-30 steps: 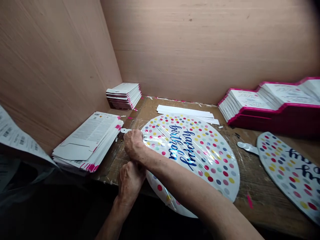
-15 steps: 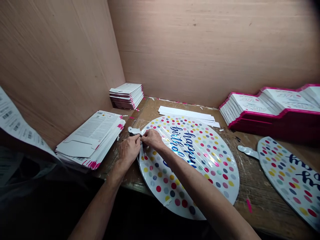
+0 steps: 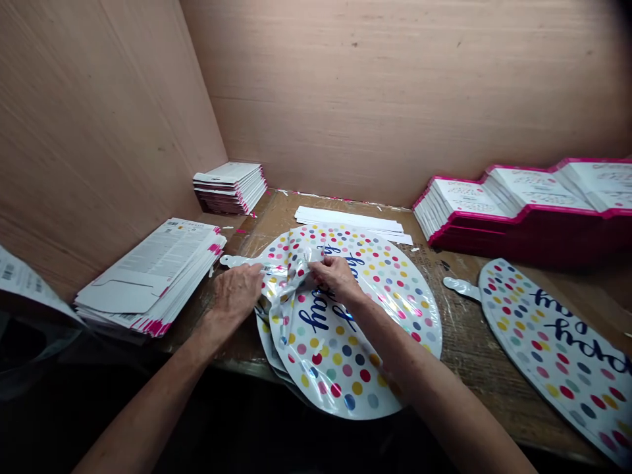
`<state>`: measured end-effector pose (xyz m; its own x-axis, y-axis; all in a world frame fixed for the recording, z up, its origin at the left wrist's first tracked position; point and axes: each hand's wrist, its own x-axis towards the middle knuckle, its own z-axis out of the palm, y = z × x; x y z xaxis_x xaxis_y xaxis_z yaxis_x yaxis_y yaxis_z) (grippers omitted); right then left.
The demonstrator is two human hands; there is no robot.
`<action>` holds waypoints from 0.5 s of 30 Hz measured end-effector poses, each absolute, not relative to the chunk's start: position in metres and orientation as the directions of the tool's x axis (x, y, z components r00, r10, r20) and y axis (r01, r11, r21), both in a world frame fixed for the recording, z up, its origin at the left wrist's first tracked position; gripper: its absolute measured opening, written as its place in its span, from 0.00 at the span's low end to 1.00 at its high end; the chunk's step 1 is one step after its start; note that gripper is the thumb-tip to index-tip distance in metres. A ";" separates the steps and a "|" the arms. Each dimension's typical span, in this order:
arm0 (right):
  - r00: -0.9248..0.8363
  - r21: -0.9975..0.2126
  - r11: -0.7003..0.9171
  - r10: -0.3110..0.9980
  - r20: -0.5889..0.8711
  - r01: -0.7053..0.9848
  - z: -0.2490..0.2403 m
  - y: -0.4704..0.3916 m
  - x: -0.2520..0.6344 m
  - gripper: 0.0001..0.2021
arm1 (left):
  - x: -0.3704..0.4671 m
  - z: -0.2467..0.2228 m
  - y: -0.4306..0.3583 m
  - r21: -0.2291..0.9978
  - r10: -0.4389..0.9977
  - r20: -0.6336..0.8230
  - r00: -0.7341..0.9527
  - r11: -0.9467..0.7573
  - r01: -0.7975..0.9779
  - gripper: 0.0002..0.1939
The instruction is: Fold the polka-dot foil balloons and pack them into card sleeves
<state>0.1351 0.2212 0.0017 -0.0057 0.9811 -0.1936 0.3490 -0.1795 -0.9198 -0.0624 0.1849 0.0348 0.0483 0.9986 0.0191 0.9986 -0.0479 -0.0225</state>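
Note:
A stack of flat foil balloons (image 3: 390,289), white with coloured dots and blue lettering, lies before me. My right hand (image 3: 338,280) pinches the tail end of the top foil balloon (image 3: 340,375), which is pulled rightward, creased and folded over near the neck. At the left rim my left hand (image 3: 238,288) has its fingers closed around the neck area of the balloons. A white tail (image 3: 239,261) sticks out beyond those fingers. What lies under the left fingertips is partly hidden.
White printed card envelopes (image 3: 148,270) are piled at left, with a smaller stack (image 3: 231,187) behind. White strips (image 3: 353,220) lie at the back. Pink-edged packs (image 3: 523,197) stand at back right. Another dotted balloon (image 3: 548,349) lies right. Wooden panels (image 3: 385,99) enclose the table (image 3: 459,342).
My hands have moved apart. The right hand has drawn the top balloon's tail rightward, so the balloon has shifted and creased, uncovering balloons beneath. The view has turned slightly right.

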 end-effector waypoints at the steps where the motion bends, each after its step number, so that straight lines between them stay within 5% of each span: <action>1: 0.007 -0.921 -0.192 0.979 -0.202 0.338 0.002 0.219 0.144 0.11 | -0.056 0.041 0.178 -0.003 0.988 0.060 0.140 -0.140 0.990 0.18; 3: 0.044 -0.920 -0.214 0.976 -0.212 0.328 0.002 0.215 0.159 0.13 | -0.042 0.053 0.158 0.069 0.947 0.043 0.318 -0.320 0.945 0.16; 5: 0.087 -0.913 -0.231 0.973 -0.215 0.336 0.003 0.214 0.173 0.15 | -0.029 0.059 0.126 0.275 0.873 -0.152 0.463 -0.412 0.868 0.13; 7: 0.116 -0.898 -0.243 0.970 -0.215 0.366 0.004 0.215 0.188 0.15 | -0.019 0.059 0.088 0.574 0.694 -0.362 0.623 -0.361 0.735 0.10; 9: 0.135 -0.873 -0.257 0.966 -0.221 0.415 0.004 0.215 0.205 0.14 | -0.012 0.054 0.053 0.747 0.527 -0.420 0.739 -0.262 0.611 0.06; 13: 0.161 -0.797 -0.297 0.955 -0.250 0.525 0.006 0.210 0.239 0.14 | 0.000 0.049 0.032 0.779 0.608 -0.375 0.700 -0.202 0.594 0.11; 15: 0.171 -0.750 -0.312 0.950 -0.262 0.583 0.007 0.206 0.255 0.14 | 0.006 0.051 0.048 0.706 0.779 -0.344 0.525 -0.154 0.691 0.17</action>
<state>0.2545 0.2060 0.0074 0.1706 0.9499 -0.2619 0.5834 -0.3116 -0.7501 0.0057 0.0481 0.0508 0.5248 0.7787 -0.3438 0.6910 -0.1538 0.7063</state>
